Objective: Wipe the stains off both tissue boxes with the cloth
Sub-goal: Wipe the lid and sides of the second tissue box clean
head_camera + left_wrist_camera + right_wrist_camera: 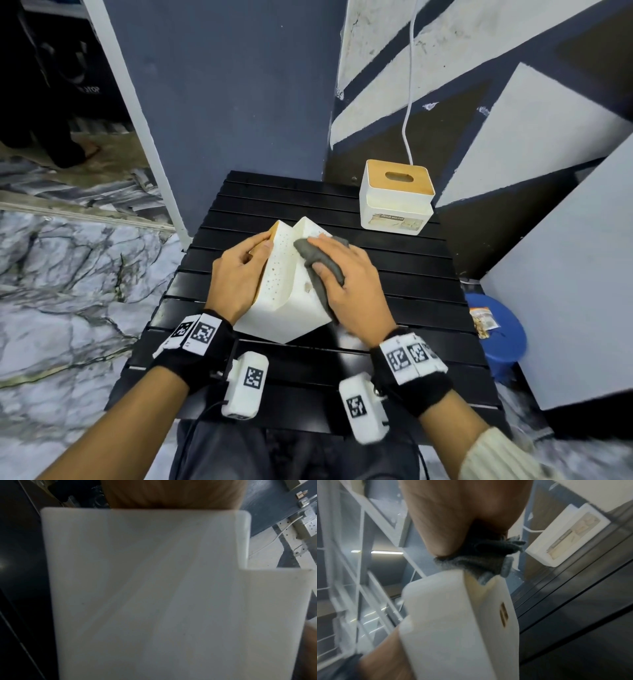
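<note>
Near us on the black slatted table [394, 308], our left hand [236, 274] grips the tilted, stain-speckled tissue box [284, 284]; our right hand [346, 284] grasps the grey cloth [318, 260] against it. The second tissue box [395, 197] stands upright farther back.

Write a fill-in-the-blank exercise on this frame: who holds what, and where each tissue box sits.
1. The right hand presses a grey ____ against the tipped white plastic tissue box.
2. The ____ hand steadies that box by its wooden-lid end.
3. The second white tissue box with a wooden lid stands ____ at the far right of the black slatted table.
4. Brown ____ dot the tipped box's upward face.

Missing: cloth; left; upright; stains
</note>
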`<state>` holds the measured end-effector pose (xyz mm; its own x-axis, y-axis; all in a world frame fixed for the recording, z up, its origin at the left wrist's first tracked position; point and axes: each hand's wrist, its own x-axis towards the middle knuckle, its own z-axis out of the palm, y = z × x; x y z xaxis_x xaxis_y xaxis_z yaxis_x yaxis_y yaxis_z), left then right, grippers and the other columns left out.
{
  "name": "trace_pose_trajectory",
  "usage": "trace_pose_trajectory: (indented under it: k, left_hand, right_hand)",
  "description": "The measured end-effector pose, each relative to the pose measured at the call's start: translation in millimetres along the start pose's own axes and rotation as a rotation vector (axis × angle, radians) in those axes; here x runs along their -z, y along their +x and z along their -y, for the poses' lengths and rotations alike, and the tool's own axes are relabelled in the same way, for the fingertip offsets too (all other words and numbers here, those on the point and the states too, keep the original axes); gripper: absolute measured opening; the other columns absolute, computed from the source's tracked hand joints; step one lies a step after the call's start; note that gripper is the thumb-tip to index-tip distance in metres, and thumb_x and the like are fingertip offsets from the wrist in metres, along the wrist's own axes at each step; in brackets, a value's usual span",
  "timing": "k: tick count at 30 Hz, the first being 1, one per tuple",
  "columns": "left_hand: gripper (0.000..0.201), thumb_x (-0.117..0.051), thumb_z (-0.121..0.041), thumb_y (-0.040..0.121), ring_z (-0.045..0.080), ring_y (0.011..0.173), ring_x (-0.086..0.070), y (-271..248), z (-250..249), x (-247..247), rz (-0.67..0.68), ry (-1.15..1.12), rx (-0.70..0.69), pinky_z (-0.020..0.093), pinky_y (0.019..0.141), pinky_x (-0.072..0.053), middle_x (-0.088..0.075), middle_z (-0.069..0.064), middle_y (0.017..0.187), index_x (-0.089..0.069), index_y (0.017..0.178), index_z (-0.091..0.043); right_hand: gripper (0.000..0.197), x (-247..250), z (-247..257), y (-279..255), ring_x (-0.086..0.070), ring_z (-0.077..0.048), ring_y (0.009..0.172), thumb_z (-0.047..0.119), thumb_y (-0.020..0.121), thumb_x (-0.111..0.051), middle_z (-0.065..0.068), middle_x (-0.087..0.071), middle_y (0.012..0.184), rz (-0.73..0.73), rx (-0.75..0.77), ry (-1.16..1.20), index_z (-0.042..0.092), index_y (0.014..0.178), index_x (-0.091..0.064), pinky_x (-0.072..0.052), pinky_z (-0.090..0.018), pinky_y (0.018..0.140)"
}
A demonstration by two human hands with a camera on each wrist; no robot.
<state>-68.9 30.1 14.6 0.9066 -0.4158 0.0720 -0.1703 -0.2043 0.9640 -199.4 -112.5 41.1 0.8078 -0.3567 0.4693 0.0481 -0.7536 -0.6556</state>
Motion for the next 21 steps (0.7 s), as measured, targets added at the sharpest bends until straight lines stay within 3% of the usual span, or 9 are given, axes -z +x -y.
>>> trace_pose_trajectory:
  k: [4,7,9,11,13,16,18,21]
  left_hand:
    - [0.032,-0.057,-0.044,0.098,0.003,0.103,-0.068,0,-1,-5,0.006,0.016,-0.013,0.034,0.096,-0.055,-0.075,-0.018,0.107,-0.068,0.127,-0.036]
    - [0.031,-0.057,-0.045,0.098,0.004,0.104,-0.067,-1,0,-3,-0.002,0.020,-0.001,0.035,0.096,-0.055,-0.074,-0.016,0.109,-0.068,0.126,-0.037]
    - [0.031,-0.057,-0.044,0.098,0.005,0.103,-0.068,-2,-1,-2,0.003,0.021,0.000,0.034,0.095,-0.056,-0.074,-0.015,0.109,-0.068,0.126,-0.037]
    - [0.031,-0.056,-0.043,0.099,0.003,0.103,-0.067,-4,-4,-3,0.010,0.027,-0.012,0.029,0.093,-0.055,-0.074,-0.016,0.110,-0.068,0.127,-0.036]
    - [0.032,-0.056,-0.040,0.100,-0.001,0.104,-0.066,-6,-8,-7,0.021,0.032,-0.029,0.022,0.092,-0.053,-0.074,-0.017,0.111,-0.068,0.129,-0.035]
    - [0.032,-0.057,-0.039,0.099,-0.003,0.104,-0.066,-8,-10,-10,0.028,0.021,-0.037,0.021,0.091,-0.051,-0.073,-0.018,0.111,-0.068,0.129,-0.034]
    - [0.032,-0.057,-0.040,0.099,0.000,0.105,-0.066,-6,-8,-9,0.021,0.030,-0.032,0.023,0.093,-0.052,-0.073,-0.015,0.113,-0.068,0.129,-0.033]
    - [0.032,-0.057,-0.040,0.100,0.002,0.105,-0.066,-4,-6,-5,0.022,0.032,-0.026,0.024,0.092,-0.054,-0.073,-0.013,0.113,-0.068,0.129,-0.032]
  right_hand:
    - [0.037,3,-9,16,-0.047,-0.012,0.121,0.015,0.095,-0.053,0.009,-0.059,0.129,-0.014,-0.163,0.024,0.026,0.130,-0.056,-0.031,-0.023,0.104]
    - [0.041,2,1,-1,-0.041,-0.002,0.124,0.013,0.094,-0.053,0.009,-0.055,0.133,-0.001,-0.105,0.022,0.025,0.132,-0.054,-0.030,-0.027,0.109]
    - [0.040,4,6,-11,-0.031,0.015,0.119,0.012,0.094,-0.054,0.013,-0.053,0.133,0.038,-0.035,0.015,0.024,0.132,-0.054,-0.026,-0.022,0.109]
    - [0.039,7,0,-5,-0.030,0.023,0.113,0.011,0.094,-0.053,0.022,-0.051,0.127,0.056,-0.010,0.011,0.023,0.131,-0.055,-0.023,-0.012,0.106]
    - [0.038,9,-14,10,-0.038,0.017,0.108,0.012,0.094,-0.052,0.019,-0.056,0.124,0.022,-0.099,0.022,0.025,0.130,-0.055,-0.028,-0.009,0.102]
    - [0.037,8,-19,21,-0.049,0.005,0.103,0.013,0.096,-0.050,0.015,-0.061,0.119,-0.031,-0.195,0.087,0.026,0.129,-0.055,-0.038,-0.013,0.097]
    - [0.038,5,-15,12,-0.048,-0.001,0.112,0.013,0.095,-0.051,0.018,-0.056,0.123,-0.013,-0.170,0.078,0.027,0.131,-0.054,-0.034,-0.012,0.100]
    - [0.039,2,-11,-4,-0.040,-0.003,0.121,0.018,0.096,-0.052,0.025,-0.047,0.129,0.029,-0.083,0.011,0.031,0.133,-0.052,-0.027,-0.019,0.106]
